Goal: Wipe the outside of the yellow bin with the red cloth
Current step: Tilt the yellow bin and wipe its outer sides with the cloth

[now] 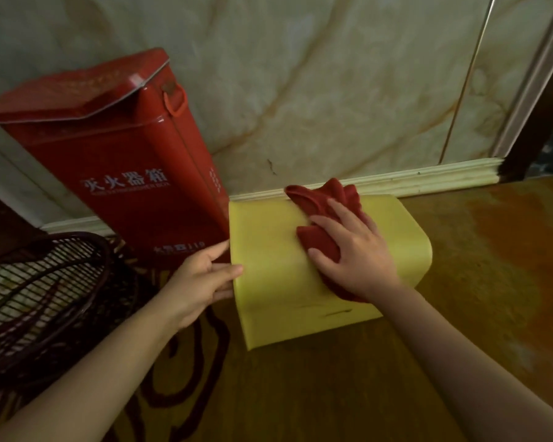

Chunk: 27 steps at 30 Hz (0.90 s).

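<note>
Dark wire basket occupies the 9 o'clock edge of the view, on the patterned floor. Red metal box with white lettering stands at 11 o'clock, against the marble wall. Left hand sits just below centre, fingers spread and extended, fingertips touching the left face of the bin; it grips nothing. Bin lies on its side at centre, on the floor, close to the skirting and just beside the box. Cloth is bunched on the bin's upper surface, at 1 o'clock from centre. Right hand lies palm down on the cloth, fingers slightly parted, pressing it flat against the bin.
</note>
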Motion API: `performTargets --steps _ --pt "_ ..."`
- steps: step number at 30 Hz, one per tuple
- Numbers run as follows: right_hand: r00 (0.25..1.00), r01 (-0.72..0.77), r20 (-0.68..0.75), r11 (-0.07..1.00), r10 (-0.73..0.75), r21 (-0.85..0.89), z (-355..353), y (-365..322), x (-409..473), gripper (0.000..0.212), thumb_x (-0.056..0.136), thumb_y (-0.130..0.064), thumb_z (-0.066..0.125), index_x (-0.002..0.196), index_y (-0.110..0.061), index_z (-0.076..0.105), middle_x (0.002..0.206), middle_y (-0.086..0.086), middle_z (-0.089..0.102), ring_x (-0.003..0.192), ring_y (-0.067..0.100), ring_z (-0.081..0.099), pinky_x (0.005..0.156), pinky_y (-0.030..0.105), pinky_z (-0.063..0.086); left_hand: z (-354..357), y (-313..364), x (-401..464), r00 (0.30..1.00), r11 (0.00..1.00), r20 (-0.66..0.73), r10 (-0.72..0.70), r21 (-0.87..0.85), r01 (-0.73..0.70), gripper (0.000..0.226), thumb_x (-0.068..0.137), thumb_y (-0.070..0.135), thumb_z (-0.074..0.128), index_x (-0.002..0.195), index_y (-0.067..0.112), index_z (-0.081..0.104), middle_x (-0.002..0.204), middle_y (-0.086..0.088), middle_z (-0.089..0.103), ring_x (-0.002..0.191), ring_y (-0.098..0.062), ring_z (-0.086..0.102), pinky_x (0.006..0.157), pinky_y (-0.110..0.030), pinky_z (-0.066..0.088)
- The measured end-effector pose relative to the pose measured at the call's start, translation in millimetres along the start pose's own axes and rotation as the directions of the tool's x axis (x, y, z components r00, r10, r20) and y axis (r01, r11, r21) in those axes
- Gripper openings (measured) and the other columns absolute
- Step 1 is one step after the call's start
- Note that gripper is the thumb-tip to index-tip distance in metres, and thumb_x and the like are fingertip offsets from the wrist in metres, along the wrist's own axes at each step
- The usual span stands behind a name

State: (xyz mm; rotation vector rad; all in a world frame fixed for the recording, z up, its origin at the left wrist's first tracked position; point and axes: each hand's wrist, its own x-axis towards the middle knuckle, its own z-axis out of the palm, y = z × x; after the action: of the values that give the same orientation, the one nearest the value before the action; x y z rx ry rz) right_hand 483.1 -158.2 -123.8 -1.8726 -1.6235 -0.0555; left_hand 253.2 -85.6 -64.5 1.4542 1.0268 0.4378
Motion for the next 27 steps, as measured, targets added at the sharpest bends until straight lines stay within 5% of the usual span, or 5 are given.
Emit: performTargets --steps 5,10,17,21,27 --pt "0.944 -0.274 -0.166 0.958 0.285 0.086 -9 39 22 0.048 0.081 -0.045 0.045 0.123 -0.022 0.055 0.136 0.006 0.053 0.126 0.025 0.045 0.112 0.044 0.025 13 3 13 0.984 0.991 -0.143 0.103 -0.073 -0.114 0.055 0.085 0.01 0.057 0.137 0.019 0.038 0.091 0.012 0.076 0.09 -0.005 0.069 0.065 -0.014 0.054" --pt "0.753 -0.504 -0.253 0.78 0.607 0.371 -15 31 32 0.04 0.082 -0.036 0.048 0.115 -0.016 0.057 0.125 0.007 0.056 0.114 0.028 0.049 0.1 0.046 0.039 33 0 6 0.922 0.867 -0.179 0.344 0.437 -0.239 0.056 0.086 0.01 0.057 0.138 0.018 0.039 0.116 0.0 0.067 0.089 0.005 0.064 0.068 -0.004 0.047" --pt "0.894 0.001 -0.426 0.951 0.138 0.31 -5 -71 13 0.047 0.075 -0.034 0.052 0.12 -0.019 0.052 0.121 0.012 0.051 0.119 0.025 0.042 0.103 0.05 0.031 46 46 14 0.868 0.818 -0.106 0.485 0.405 -0.408 0.041 0.083 0.001 0.055 0.101 0.037 0.066 0.082 0.0 0.075 0.084 -0.016 0.069 0.077 -0.029 0.054" --pt "0.993 -0.035 -0.105 0.977 0.058 0.212 -23 -59 30 0.078 0.071 -0.054 0.041 0.144 -0.039 0.021 0.156 0.01 0.019 0.146 0.023 0.007 0.114 0.055 -0.002 19 64 15 0.922 0.914 -0.089 0.377 0.199 -0.354 0.029 0.083 0.001 0.055 0.088 0.024 0.072 0.074 0.003 0.076 0.072 -0.008 0.071 0.063 -0.015 0.053" --pt "0.989 -0.145 0.052 0.909 0.136 0.391 17 -12 -10 0.059 0.074 -0.045 0.049 0.131 -0.028 0.048 0.143 0.002 0.044 0.133 0.018 0.036 0.113 0.041 0.025 -3 32 17 0.971 0.986 -0.2 0.128 0.133 -0.102 0.03 0.087 0.004 0.052 0.116 0.0 0.059 0.093 -0.008 0.072 0.082 -0.014 0.069 0.078 -0.022 0.055"
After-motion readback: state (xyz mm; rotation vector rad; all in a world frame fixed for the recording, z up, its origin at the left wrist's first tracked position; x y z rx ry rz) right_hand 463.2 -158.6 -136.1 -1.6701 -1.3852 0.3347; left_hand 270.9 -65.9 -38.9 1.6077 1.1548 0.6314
